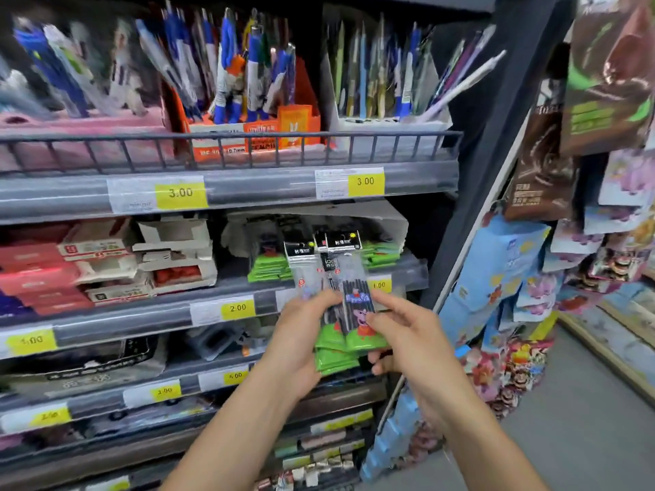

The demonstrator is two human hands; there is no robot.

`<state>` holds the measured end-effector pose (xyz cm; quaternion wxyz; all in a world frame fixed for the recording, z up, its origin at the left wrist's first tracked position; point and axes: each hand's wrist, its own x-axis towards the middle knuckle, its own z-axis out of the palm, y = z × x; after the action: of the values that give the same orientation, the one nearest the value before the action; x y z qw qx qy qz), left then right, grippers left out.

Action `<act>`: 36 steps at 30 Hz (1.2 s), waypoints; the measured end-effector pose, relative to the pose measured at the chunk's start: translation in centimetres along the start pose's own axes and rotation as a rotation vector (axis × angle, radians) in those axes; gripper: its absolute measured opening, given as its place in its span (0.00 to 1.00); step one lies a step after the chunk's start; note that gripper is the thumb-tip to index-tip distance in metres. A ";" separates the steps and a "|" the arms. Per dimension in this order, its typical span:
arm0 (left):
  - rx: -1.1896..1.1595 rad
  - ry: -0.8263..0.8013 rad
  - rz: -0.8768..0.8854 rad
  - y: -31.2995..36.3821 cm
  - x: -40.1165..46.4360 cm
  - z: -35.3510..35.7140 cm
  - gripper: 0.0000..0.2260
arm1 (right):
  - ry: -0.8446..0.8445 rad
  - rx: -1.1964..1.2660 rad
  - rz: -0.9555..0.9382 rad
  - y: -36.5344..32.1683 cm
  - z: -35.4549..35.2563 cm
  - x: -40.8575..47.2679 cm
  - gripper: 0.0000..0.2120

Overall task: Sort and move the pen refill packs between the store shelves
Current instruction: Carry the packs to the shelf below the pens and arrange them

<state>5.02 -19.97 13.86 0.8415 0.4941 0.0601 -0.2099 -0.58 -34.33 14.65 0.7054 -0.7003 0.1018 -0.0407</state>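
1. Left hand and right hand both grip a fanned bunch of refill packs.
2. The bunch is held up just before the middle shelf front edge, near its right end.

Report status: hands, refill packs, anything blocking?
Left hand and right hand both grip the fanned refill packs before the second shelf. More packs in the shelf box. Nothing blocking.

I'm looking at a stationery shop: tiered shelves with yellow price tags, boxed pens, hanging packets.
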 end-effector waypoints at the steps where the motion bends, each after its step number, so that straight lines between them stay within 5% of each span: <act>1: 0.006 0.033 0.014 -0.2 0.2 0.2 0.10 | -0.025 0.006 0.015 -0.1 -0.5 0.5 0.17; 10: -0.044 0.138 0.096 -1.3 1.8 3.2 0.16 | -0.257 0.116 0.132 -0.9 -4.3 4.1 0.20; 15: 0.053 0.203 0.094 -1.7 1.9 4.2 0.36 | -0.391 0.146 0.156 -0.5 -5.8 5.2 0.16; 17: 0.022 0.206 0.101 -2.0 2.1 4.4 0.31 | -0.387 0.146 0.126 -0.2 -6.0 5.5 0.13; 23: -0.139 0.195 0.156 -1.3 2.4 4.2 0.14 | -0.177 0.189 0.049 0.2 -5.3 8.2 0.07; 29: -0.161 0.207 0.104 -0.1 2.0 4.3 0.19 | 0.073 0.309 0.072 -1.9 -4.4 12.3 0.05; 33: -0.163 0.190 0.084 0.2 2.0 4.2 0.17 | 0.186 0.470 0.079 -0.8 -3.9 12.0 0.15; 36: -0.155 0.184 0.053 0.4 2.0 3.9 0.24 | 0.272 0.151 -0.116 1.6 -4.4 10.3 0.12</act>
<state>6.60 -23.78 15.48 0.8734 0.4461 0.1401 -0.1360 8.41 -40.70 12.22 0.7323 -0.6379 0.1522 -0.1835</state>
